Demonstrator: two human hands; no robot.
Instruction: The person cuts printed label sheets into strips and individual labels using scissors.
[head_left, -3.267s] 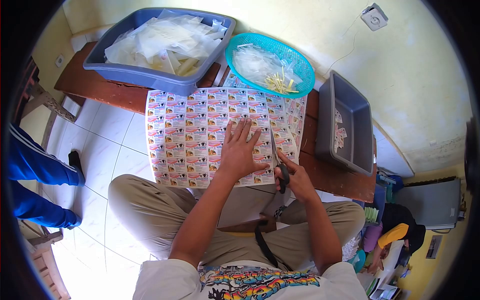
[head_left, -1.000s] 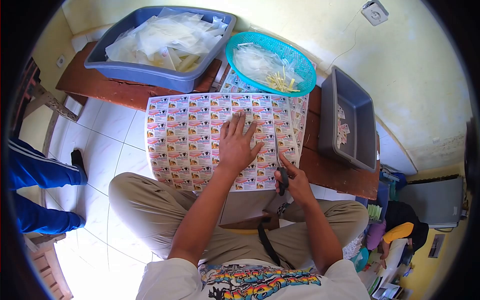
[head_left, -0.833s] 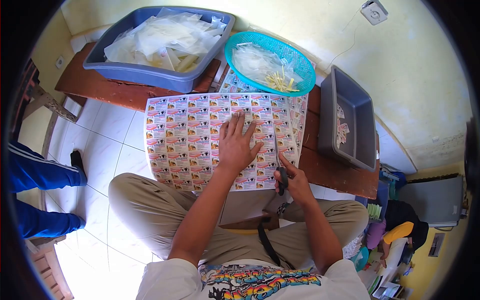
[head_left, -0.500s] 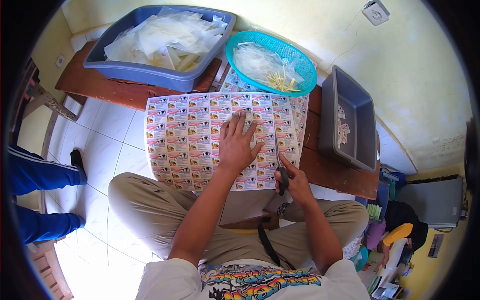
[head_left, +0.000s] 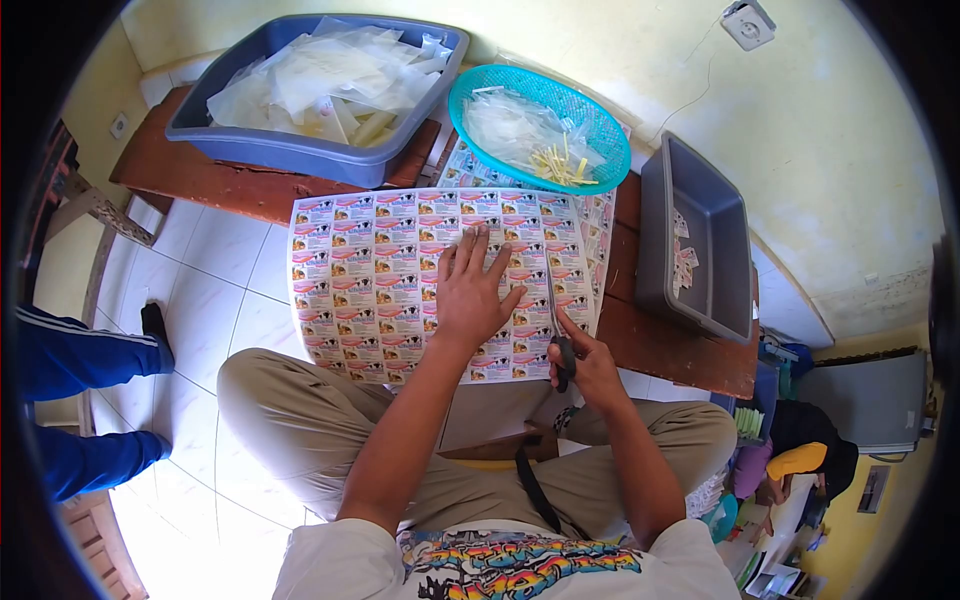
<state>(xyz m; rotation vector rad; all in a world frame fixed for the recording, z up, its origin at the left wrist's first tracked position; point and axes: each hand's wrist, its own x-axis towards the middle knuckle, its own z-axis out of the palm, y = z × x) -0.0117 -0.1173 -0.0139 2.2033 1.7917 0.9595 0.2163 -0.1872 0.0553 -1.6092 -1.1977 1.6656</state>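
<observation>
looks early: your right hand (head_left: 594, 370) has its fingers round the scissors (head_left: 564, 352) by the rightmost column of the label sheet (head_left: 356, 270) on the table (head_left: 692, 355), left hand (head_left: 472, 298) flat, gripping nothing, a few loose labels (head_left: 684, 266) in the grey tub (head_left: 714, 240), most columns uncut.

Near nine o'clock, blue trousers (head_left: 90, 350) are cut off. Print on the label sheet (head_left: 355, 270) is too small to read, partly hidden by the left hand (head_left: 474, 297). Toward twelve, the teal basket (head_left: 600, 122) covers part of another sheet (head_left: 470, 172).
</observation>
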